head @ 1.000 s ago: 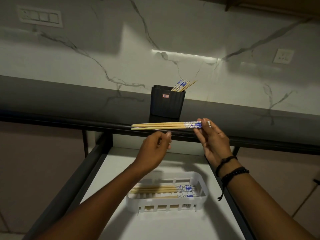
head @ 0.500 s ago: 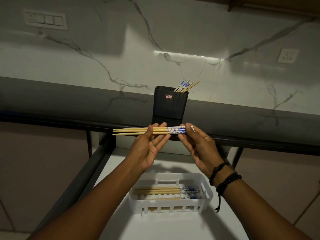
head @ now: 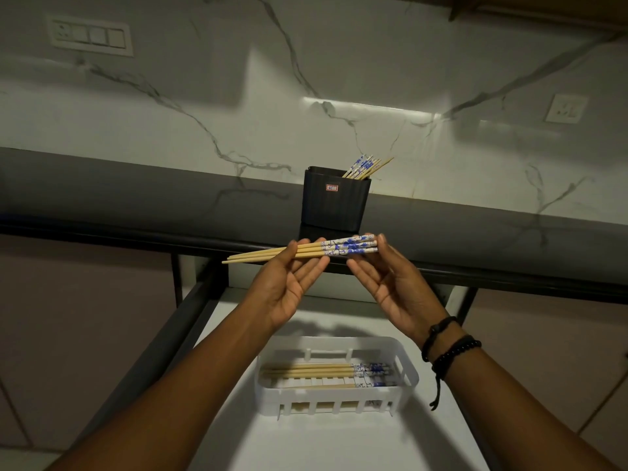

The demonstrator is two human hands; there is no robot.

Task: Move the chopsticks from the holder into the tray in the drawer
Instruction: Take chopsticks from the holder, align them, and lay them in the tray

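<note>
Three bamboo chopsticks with blue-and-white ends [head: 306, 254] are held level in front of the counter edge. My left hand [head: 289, 287] is palm up; the sticks lie across its fingers with the thumb against them. Straight fingers of my right hand [head: 390, 287] touch the patterned ends from below and from the right. Behind them on the counter, the black holder [head: 334, 205] has several more chopsticks [head: 367, 166] leaning to its right. In the open drawer below, the white slotted tray [head: 339, 397] has several chopsticks [head: 316, 370] lying lengthwise.
The dark counter [head: 136, 198] runs across in front of a marble wall with a switch plate [head: 90, 37] and a socket [head: 565, 108]. The drawer's white floor [head: 339, 447] is bounded by a dark rail [head: 170, 334] on the left.
My left hand rose and took the chopsticks from below. The bundle moved left and a little toward me, and my right hand went from gripping it to touching its patterned ends.
</note>
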